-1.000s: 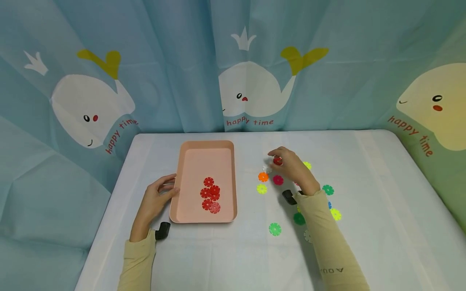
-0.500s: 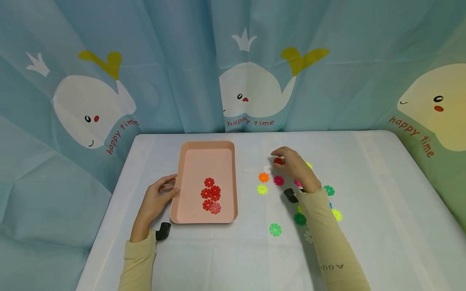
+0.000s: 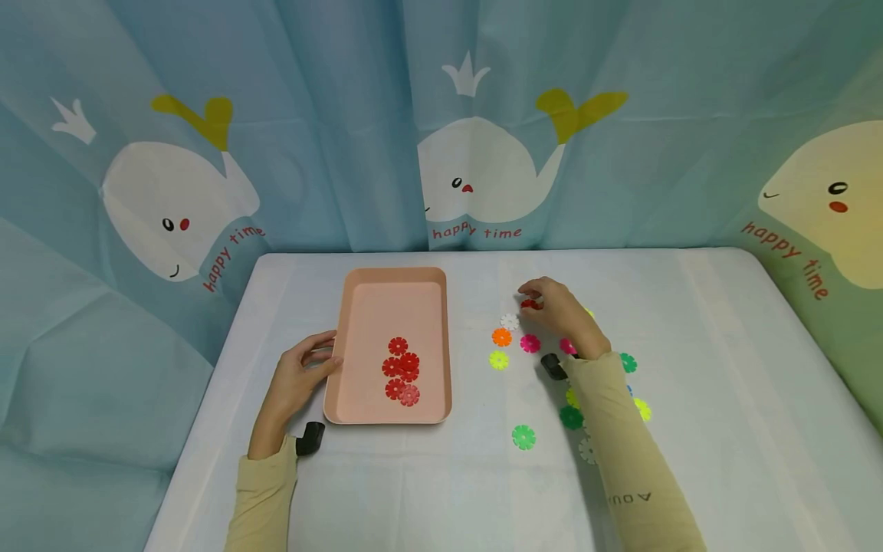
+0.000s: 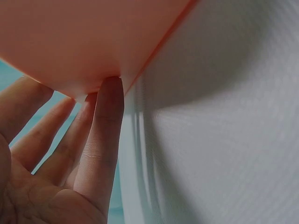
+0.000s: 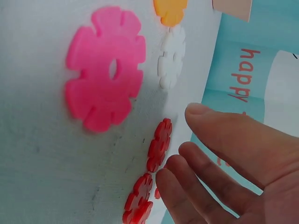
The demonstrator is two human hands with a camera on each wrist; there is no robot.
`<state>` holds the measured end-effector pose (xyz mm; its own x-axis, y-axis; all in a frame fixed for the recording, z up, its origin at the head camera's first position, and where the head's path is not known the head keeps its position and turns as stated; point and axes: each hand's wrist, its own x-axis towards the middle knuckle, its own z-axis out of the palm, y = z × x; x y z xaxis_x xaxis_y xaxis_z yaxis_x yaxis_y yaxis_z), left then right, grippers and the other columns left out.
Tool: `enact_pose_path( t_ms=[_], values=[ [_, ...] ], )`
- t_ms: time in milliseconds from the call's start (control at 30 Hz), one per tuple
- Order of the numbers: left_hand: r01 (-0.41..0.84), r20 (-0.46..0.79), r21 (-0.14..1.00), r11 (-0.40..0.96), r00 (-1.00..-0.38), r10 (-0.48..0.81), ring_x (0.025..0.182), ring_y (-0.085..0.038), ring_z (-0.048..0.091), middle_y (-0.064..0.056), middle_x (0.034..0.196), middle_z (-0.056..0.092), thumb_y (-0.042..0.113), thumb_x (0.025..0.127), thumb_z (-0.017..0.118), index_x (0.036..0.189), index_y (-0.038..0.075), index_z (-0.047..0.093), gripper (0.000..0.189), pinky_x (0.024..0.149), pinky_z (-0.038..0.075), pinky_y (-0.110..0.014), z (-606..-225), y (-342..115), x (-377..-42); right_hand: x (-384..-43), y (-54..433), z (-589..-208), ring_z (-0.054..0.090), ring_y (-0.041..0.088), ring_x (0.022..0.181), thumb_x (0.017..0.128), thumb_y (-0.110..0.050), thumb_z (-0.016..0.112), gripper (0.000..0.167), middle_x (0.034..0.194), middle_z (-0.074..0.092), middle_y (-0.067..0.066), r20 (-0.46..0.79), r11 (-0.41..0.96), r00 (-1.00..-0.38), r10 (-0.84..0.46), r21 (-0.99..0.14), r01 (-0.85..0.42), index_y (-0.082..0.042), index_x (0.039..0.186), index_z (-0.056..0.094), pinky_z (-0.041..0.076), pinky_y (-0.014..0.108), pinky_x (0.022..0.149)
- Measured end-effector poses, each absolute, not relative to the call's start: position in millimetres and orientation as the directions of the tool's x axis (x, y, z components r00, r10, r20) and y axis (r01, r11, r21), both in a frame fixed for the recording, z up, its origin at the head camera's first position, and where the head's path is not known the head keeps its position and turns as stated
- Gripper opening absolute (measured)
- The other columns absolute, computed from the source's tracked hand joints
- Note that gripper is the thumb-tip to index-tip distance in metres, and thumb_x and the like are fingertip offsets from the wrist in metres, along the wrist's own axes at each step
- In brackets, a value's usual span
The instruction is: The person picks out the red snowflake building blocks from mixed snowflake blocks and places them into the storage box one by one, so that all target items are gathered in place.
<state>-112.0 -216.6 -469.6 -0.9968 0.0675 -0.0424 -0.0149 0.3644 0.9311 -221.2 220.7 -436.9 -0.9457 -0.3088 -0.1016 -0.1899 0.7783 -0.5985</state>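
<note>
My left hand (image 3: 294, 382) rests at the left edge of the pink tray (image 3: 393, 280), its straight fingers touching the tray wall in the left wrist view. Several red flower-shaped discs (image 3: 397, 346) lie in the tray, some overlapping. To the right, my right hand (image 3: 560, 310) hovers low over more red notched discs (image 5: 160, 144), which partly hide behind its fingers in the head view. In the right wrist view its thumb and fingertips stand apart, with nothing pinched between them. A pink disc (image 5: 106, 70) and a white disc (image 5: 172, 57) lie close by.
Around the right arm lie an orange disc (image 3: 501, 337), a yellow disc (image 3: 499, 360), a light green disc (image 3: 523, 437) and a dark green disc (image 3: 571, 417). The sleeve covers some others. A blue curtain (image 3: 310, 153) with whales hangs behind the white table (image 3: 414, 491).
My right hand has shifted slightly to the right above the red discs. The left hand has stayed at the tray, and the discs in it look the same.
</note>
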Motion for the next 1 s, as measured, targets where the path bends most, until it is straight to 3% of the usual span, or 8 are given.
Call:
enact_pose_path(
  t_ms=[167,367,633,1000],
  values=[
    [-0.01,-0.038,0.932,0.361,-0.997,0.068,0.116,-0.03,0.062,-0.02,0.139,0.056,0.012,0.093,0.07,0.142,0.002,0.052,0.052,0.084,0.049,-0.013,-469.0,-215.7,-111.6,-222.4,221.7,-438.8,0.056,0.04,0.112,0.091,-0.002,0.069,0.038,0.122,0.059,0.027,-0.092,0.777,-0.944,-0.318,-0.595,-0.203,0.01,0.127,0.059,0.047,0.052,0.1],
    [0.003,-0.022,0.93,0.368,-0.998,0.063,0.112,-0.023,0.064,-0.023,0.137,0.056,0.01,0.093,0.07,0.141,0.0,0.052,0.052,0.083,0.049,-0.012,-468.3,-214.9,-111.0,-223.4,222.0,-440.3,0.057,0.039,0.108,0.09,0.001,0.069,0.037,0.117,0.061,0.026,-0.1,0.788,-0.94,-0.326,-0.578,-0.212,0.011,0.124,0.06,0.049,0.052,0.098],
    [-0.036,-0.062,0.937,0.348,-0.996,0.063,0.119,-0.037,0.059,-0.02,0.14,0.055,0.012,0.094,0.07,0.142,0.002,0.052,0.053,0.085,0.048,-0.013,-467.7,-215.6,-110.9,-222.8,222.1,-441.4,0.056,0.036,0.1,0.088,0.004,0.069,0.03,0.108,0.062,0.024,-0.099,0.791,-0.941,-0.323,-0.575,-0.212,0.01,0.117,0.064,0.051,0.049,0.091],
    [-0.023,-0.052,0.931,0.364,-0.996,0.07,0.119,-0.035,0.059,-0.021,0.14,0.055,0.013,0.094,0.069,0.143,0.002,0.051,0.053,0.085,0.048,-0.012,-466.8,-215.3,-110.7,-222.3,220.3,-439.4,0.058,0.034,0.096,0.089,0.0,0.071,0.027,0.104,0.065,0.022,-0.148,0.793,-0.94,-0.307,-0.586,-0.167,0.008,0.114,0.066,0.054,0.046,0.087]
  ],
)
